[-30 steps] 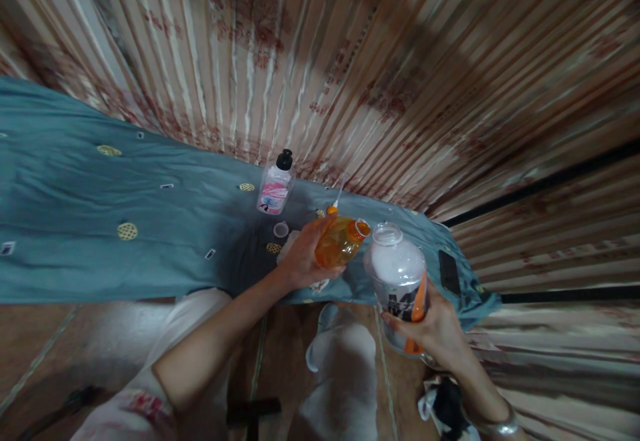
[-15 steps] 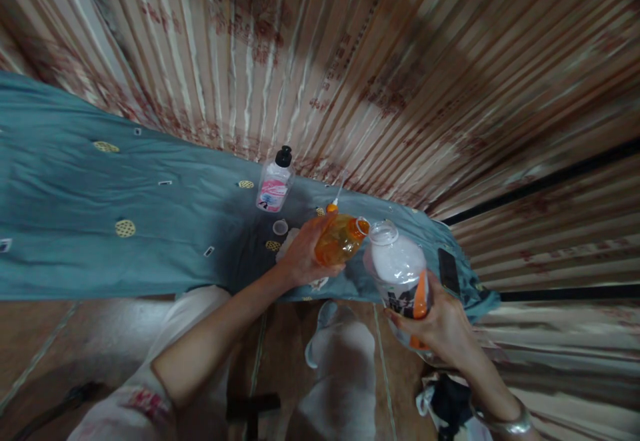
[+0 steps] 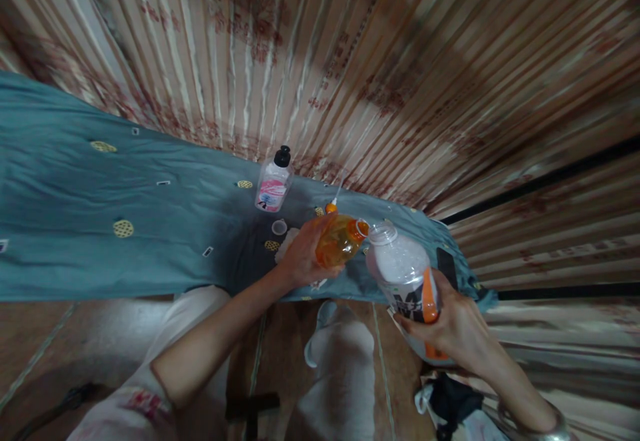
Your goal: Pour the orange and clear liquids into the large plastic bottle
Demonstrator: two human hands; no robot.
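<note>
Since the earlier frame, the right hand point(image 3: 457, 327) had tilted its clear wide-mouthed bottle point(image 3: 405, 274) toward the orange bottle point(image 3: 340, 241) gripped in the left hand point(image 3: 303, 257). Mouths barely met above the blue bedsheet point(image 3: 100, 227); misalignment could spill liquid there.

Two bottles held mouth to mouth over blue cloth.
Left hand point(image 3: 300, 261) tilts orange bottle point(image 3: 340, 241) toward clear bottle point(image 3: 403, 271) gripped by right hand point(image 3: 455, 327); capped white bottle point(image 3: 273, 184) stands beyond left hand.

Dim, warm indoor light; soft shadow on blue cloth point(image 3: 75, 227); curtain point(image 3: 400, 61) streaked, blurred; strong wide-angle edge distortion.
</note>
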